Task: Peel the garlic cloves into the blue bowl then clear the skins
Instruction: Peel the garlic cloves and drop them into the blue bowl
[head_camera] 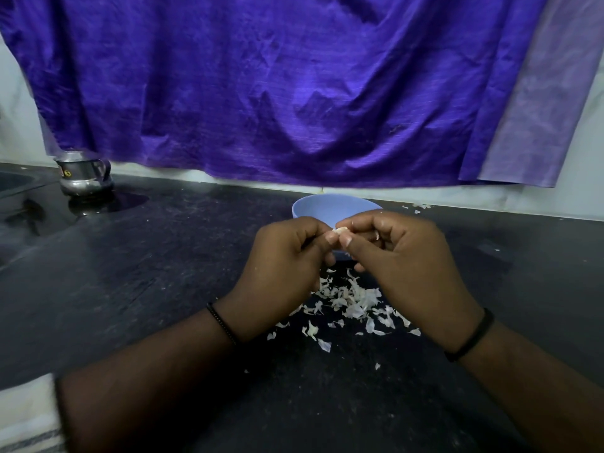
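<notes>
Pinching a garlic clove (340,229) between left hand (284,256) and right hand (402,253) above skins (349,299).

Pale garlic clove (340,229) above blue bowl (327,209)

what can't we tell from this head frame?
- Blue bowl contents: hidden behind both hands and the near rim, head view.
- Garlic clove: mostly covered by left hand and right hand fingertips; how far peeled is unclear.
- Skins: partly under the hands.
</notes>
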A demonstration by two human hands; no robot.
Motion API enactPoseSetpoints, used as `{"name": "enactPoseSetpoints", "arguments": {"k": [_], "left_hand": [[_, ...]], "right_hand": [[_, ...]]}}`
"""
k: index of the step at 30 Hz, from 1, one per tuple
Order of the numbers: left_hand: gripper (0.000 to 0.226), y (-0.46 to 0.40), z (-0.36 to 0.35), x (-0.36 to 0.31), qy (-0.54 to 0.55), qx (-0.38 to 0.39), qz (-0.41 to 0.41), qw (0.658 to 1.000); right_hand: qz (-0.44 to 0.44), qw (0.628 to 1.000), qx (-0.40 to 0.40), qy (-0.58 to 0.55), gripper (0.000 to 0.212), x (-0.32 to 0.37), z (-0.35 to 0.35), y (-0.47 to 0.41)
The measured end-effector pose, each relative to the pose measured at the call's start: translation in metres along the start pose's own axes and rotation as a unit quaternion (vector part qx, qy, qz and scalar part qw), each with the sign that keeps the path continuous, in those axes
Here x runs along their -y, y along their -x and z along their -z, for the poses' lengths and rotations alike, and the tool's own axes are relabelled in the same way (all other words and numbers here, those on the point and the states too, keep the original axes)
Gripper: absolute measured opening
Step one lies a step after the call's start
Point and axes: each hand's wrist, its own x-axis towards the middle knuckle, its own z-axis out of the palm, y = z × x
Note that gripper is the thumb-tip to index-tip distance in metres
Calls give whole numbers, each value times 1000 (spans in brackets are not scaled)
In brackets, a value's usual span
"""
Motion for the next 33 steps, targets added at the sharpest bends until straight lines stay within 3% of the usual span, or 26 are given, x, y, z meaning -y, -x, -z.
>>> {"name": "enactPoseSetpoints", "arguments": {"k": [2,4,6,9,18,26,33], "left_hand": [[26,0,-1,-1,37,22,38,998],[19,-1,-3,1,9,25,18,999],[6,-4,-3,6,-31,-23,-20,999],[27,-8,0,9,-13,-76,-73,994],[18,-8,7,-2,40,-24,-91,995],[12,-12,14,3,-65,-35,-171,982],[14,-13,22,3,-122,-16,-230,965]], "right_hand": [[-25,999,4,-44,9,0,-1,-1],[-45,996,1,-73,10,0,0,-1],[-65,993,0,-96,7,2,1,-2],[-84,988,1,-132,6,5,3,-3],[-84,987,41,-135,4,7,7,-4],[-109,982,42,-146,6,8,6,-3],[-157,968,89,-175,12,9,6,-3]]}}
